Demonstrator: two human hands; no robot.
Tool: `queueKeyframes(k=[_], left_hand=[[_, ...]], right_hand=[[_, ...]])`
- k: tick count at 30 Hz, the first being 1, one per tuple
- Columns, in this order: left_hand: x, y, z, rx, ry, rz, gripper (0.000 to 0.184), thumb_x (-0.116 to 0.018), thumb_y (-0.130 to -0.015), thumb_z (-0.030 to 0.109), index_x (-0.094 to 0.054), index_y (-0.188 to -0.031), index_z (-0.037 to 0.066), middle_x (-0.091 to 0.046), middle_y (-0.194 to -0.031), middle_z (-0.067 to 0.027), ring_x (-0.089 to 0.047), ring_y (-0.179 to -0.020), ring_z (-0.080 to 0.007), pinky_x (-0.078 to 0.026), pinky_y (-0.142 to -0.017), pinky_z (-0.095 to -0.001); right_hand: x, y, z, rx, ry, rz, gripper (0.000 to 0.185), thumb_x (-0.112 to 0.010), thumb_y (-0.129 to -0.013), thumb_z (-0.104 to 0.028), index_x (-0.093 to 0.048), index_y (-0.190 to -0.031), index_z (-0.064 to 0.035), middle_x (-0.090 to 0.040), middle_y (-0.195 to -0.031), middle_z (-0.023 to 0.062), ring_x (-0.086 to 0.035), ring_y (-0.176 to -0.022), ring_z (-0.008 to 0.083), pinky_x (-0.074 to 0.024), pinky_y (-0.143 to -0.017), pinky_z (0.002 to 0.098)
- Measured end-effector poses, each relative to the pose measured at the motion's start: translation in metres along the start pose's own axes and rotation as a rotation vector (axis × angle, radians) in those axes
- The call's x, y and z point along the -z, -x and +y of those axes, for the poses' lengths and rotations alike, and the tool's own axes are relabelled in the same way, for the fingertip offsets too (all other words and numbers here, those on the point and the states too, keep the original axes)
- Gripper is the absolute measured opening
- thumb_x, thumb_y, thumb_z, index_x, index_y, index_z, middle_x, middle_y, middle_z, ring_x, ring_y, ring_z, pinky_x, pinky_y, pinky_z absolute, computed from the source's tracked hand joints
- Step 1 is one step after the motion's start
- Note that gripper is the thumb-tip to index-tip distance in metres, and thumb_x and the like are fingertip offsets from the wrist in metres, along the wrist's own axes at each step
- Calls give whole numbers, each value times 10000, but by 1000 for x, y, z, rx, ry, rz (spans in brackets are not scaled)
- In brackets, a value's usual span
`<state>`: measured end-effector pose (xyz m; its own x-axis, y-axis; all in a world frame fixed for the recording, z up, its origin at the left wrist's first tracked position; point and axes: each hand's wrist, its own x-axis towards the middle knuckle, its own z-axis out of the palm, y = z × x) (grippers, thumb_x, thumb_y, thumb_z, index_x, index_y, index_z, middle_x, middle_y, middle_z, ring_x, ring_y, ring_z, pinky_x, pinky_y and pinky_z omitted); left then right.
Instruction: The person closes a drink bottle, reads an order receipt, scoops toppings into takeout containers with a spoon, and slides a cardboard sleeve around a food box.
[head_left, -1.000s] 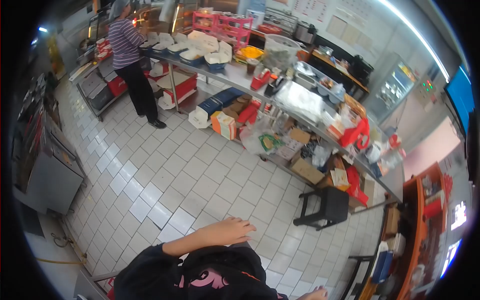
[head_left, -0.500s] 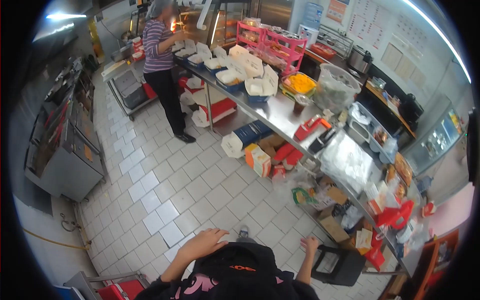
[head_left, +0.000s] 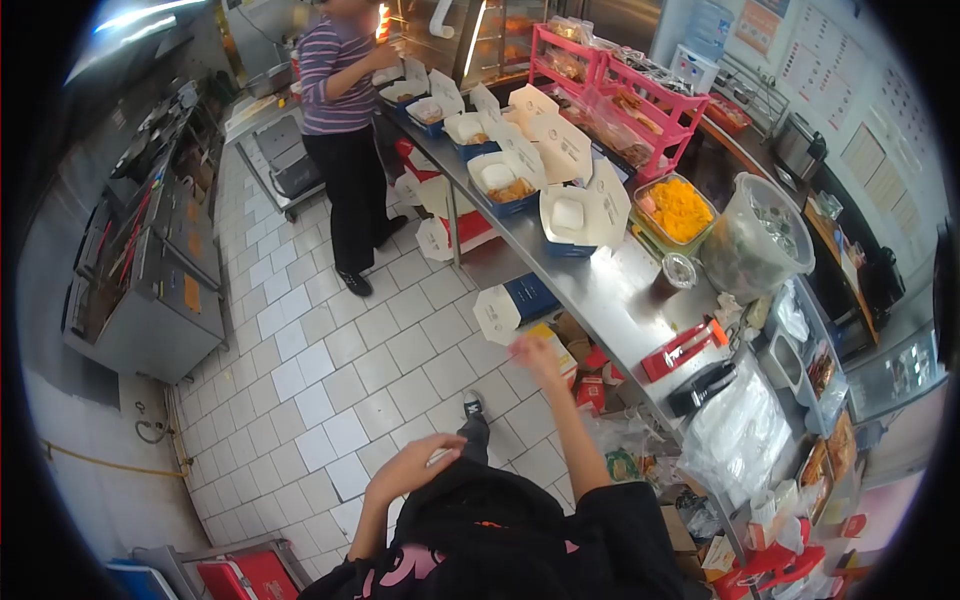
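Note:
My left hand (head_left: pixel 415 468) is held in front of my dark top, its fingers stretched out. A small pale patch shows by the fingers; I cannot make out what it is. My right hand (head_left: pixel 541 362) reaches forward over the floor beside the steel table, smeared by motion, so its fingers are unclear. Nearest to it, below the tabletop, are a blue-and-white carton (head_left: pixel 505 312) and a yellow-and-white box (head_left: pixel 551 345). Along the table (head_left: pixel 628 290) stand several open blue-and-white takeaway boxes; the closest box (head_left: pixel 568 216) holds a white inner cup.
A person (head_left: pixel 345 130) in a striped top stands at the table's far end. A lidded dark drink cup (head_left: pixel 672 278), red tool (head_left: pixel 680 350), clear plastic bags (head_left: pixel 738 432) and tray of yellow food (head_left: pixel 677 208) sit on the table. Steel equipment (head_left: pixel 155 285) lines the left.
I am nearer to the table and boxes. My right hand has swung forward and up from low on the right. The left hand stays near my body.

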<state>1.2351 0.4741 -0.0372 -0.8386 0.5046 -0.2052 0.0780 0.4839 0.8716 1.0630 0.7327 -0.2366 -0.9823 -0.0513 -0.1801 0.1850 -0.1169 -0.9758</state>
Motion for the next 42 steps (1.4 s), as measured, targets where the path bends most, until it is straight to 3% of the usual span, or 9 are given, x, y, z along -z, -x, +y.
queueKeyframes(k=[1,3,6,13,16,29,33,39,42], left_hand=[[11,-28,-3,3,6,-16,315,-455,-910,273,-529,-1108,38,-596,-992,-116,-573,-943,-229,-435,-838,-308],[36,-87,-7,25,258,27,268,-439,-925,228,-545,-1085,42,-613,-934,-70,-585,-905,-168,-450,-808,-279],[52,-189,-42,28,624,70,242,-420,-933,193,-543,-1073,39,-603,-967,-64,-581,-908,-137,-462,-787,-270],[62,-380,-36,93,782,-13,407,-464,-912,280,-377,-1215,23,-560,-1006,-110,-594,-857,-166,-482,-712,-273],[49,-443,-57,214,652,-2,664,-536,-865,354,-193,-1297,-16,-564,-933,-148,-603,-648,-174,-476,-508,-254],[39,-510,-34,173,250,-243,434,-470,-839,132,-212,-1094,-107,-600,-688,-175,-627,-539,-219,-514,-456,-308],[17,-535,-64,207,429,-399,505,-463,-840,115,-138,-1107,-165,-594,-704,-205,-649,-592,-247,-532,-478,-310],[28,-556,-68,336,606,-828,335,-434,-863,224,-475,-1058,-46,-636,-833,-173,-661,-670,-258,-531,-535,-313],[30,-569,-79,420,616,-1038,360,-443,-864,299,-493,-1063,4,-645,-874,-153,-660,-732,-247,-519,-553,-310]], right_hand=[[22,-29,-10,97,166,52,239,-487,-892,-198,-537,-996,11,-617,-844,107,-626,-797,215,-537,-698,327],[55,-66,-41,-36,-297,321,327,-494,-893,-218,-466,-1073,53,-589,-934,165,-611,-832,256,-532,-733,355],[90,-110,-80,16,-406,608,443,-521,-884,-250,-386,-1129,94,-529,-1035,224,-588,-885,296,-529,-737,383],[97,-148,-101,-39,-468,615,505,-577,-857,-305,-339,-1169,13,-476,-988,191,-579,-881,316,-521,-765,424],[96,-158,-96,20,-483,720,488,-587,-852,-300,-357,-1135,23,-495,-893,156,-594,-843,293,-529,-740,406],[133,-176,-140,-68,-265,790,353,-554,-865,-212,-503,-993,113,-609,-802,197,-637,-776,273,-543,-685,346],[131,-182,-144,-111,-208,834,348,-561,-857,-181,-504,-1012,126,-613,-824,193,-639,-789,260,-540,-666,326],[120,-193,-134,-197,169,938,385,-626,-819,-239,-537,-1016,80,-627,-810,137,-640,-715,188,-507,-511,264],[111,-200,-134,-228,116,1061,398,-648,-801,-192,-528,-1023,116,-623,-816,161,-627,-671,193,-500,-498,260]])
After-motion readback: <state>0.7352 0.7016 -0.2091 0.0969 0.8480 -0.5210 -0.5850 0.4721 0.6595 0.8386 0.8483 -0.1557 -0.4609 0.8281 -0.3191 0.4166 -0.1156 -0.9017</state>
